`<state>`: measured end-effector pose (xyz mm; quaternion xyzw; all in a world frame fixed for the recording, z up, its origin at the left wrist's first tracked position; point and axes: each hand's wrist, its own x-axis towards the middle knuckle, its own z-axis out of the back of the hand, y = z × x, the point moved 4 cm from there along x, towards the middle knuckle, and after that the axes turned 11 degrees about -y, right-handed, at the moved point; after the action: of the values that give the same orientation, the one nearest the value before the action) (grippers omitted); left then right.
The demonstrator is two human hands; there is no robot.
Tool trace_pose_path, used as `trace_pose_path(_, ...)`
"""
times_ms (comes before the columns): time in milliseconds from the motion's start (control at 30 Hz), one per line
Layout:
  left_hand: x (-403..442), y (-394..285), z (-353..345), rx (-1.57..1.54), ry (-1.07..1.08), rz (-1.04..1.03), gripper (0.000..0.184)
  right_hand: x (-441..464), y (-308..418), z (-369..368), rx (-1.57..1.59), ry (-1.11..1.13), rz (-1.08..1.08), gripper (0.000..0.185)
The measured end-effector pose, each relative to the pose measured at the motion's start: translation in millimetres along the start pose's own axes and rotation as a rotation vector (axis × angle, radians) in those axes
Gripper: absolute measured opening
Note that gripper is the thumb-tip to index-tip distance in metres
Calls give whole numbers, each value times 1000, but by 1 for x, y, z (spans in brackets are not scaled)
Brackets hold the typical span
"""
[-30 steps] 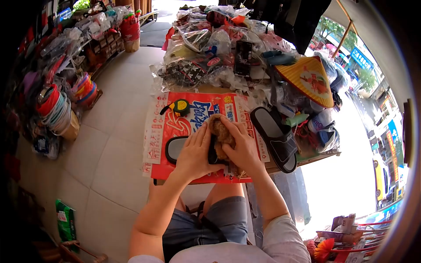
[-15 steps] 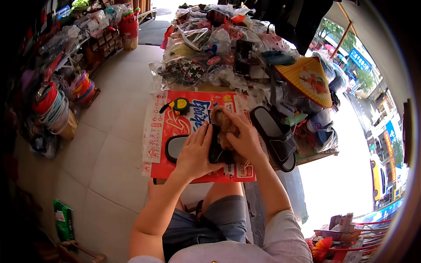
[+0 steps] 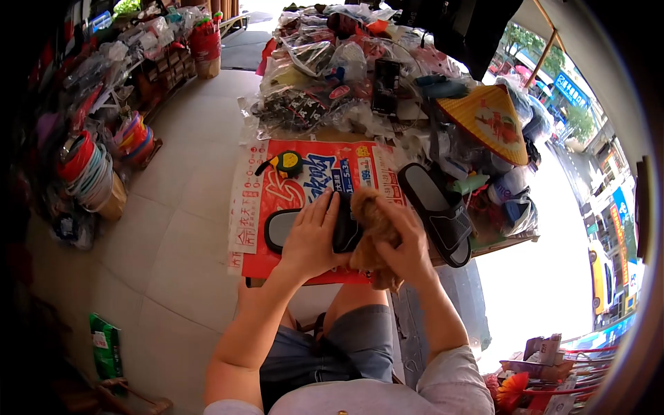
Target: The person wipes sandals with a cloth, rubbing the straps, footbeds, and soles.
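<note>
A black slipper with a grey insole (image 3: 280, 228) lies crosswise on a red printed sheet (image 3: 259, 259). My left hand (image 3: 311, 234) rests over its middle, fingers stretched out side by side, pressing on it. My right hand (image 3: 404, 242) grips a crumpled brown cloth (image 3: 371, 221) at the slipper's strap end (image 3: 344, 232). The other black slipper (image 3: 437, 214) lies to the right of the sheet, at the table's edge. A yellow and black tape measure (image 3: 287, 164) sits on the upper left of the sheet.
Plastic-wrapped goods (image 3: 311, 83) are heaped behind the sheet. A yellow conical hat (image 3: 484, 123) and a black box (image 3: 384, 86) lie among them. Shelves with stacked basins (image 3: 86, 166) stand at the left. A green packet (image 3: 104, 346) is on the floor.
The right hand has moved right and down with the brown cloth, uncovering more of the sheet's print and the slipper's strap. The left hand stays on the slipper.
</note>
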<state>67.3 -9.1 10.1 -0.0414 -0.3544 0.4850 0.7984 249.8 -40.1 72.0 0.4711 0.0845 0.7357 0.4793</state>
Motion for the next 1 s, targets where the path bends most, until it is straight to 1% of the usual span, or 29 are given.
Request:
trace_pose_path(33,1,1,0,25,29,3,118,-12,-2,-8,-99,58,9,65)
trace_pose_path(67,1,1,0,33,32,-1,118,-20,-8,-10,-92,51,8,65)
trace_pose_path(133,0,-1,2,-3,-44,-13,119,-30,-19,0,-85,-107,37,65)
trace_pose_path(200,0,-1,2,-5,-48,-17,119,-38,-30,11,-134,-123,26,64)
trace_pose_path(267,1,-3,3,-7,-52,-28,119,-48,-49,20,-136,-202,-104,64)
trace_pose_path(300,2,-4,5,8,-22,18,118,-48,-44,24,-202,-229,-91,63)
trace_pose_path(333,2,-5,4,22,10,66,118,-47,-35,25,-201,-234,-96,63)
trace_pose_path(400,1,-5,3,10,24,62,118,-47,-6,16,-160,-338,91,61)
trace_pose_path(433,1,-4,3,-2,27,61,117,-49,2,7,-174,-322,184,62)
trace_pose_path(467,0,1,-3,5,31,53,117,-52,11,-7,-144,-273,214,63)
trace_pose_path(533,1,7,-8,58,-51,-45,106,-60,6,-32,-209,-137,299,63)
trace_pose_path(567,-2,11,-10,68,-48,-51,106,-64,1,-34,-203,-146,297,63)
trace_pose_path(633,1,3,-2,34,-7,-46,82,-69,-15,-23,-242,-188,274,61)
trace_pose_path(667,1,0,1,37,-3,-46,82,-70,-20,-16,-284,-211,243,60)
trace_pose_path(733,1,-3,4,13,1,-39,62,-73,-42,2,-281,-267,86,63)
trace_pose_path(800,0,-2,2,7,-18,-84,59,-77,-66,21,-213,-392,-107,65)
trace_pose_path(867,0,-3,3,6,-36,-128,56,-81,-93,34,-109,-506,-149,66)
trace_pose_path(900,2,-7,5,53,-59,-223,54,-83,-97,35,-46,-498,-237,66)
trace_pose_path(933,4,-10,6,102,-83,-318,52,-84,-96,34,-38,-506,-237,66)
trace_pose_path(1000,13,-12,16,80,-110,-304,50,-85,-90,31,-120,-526,-199,66)
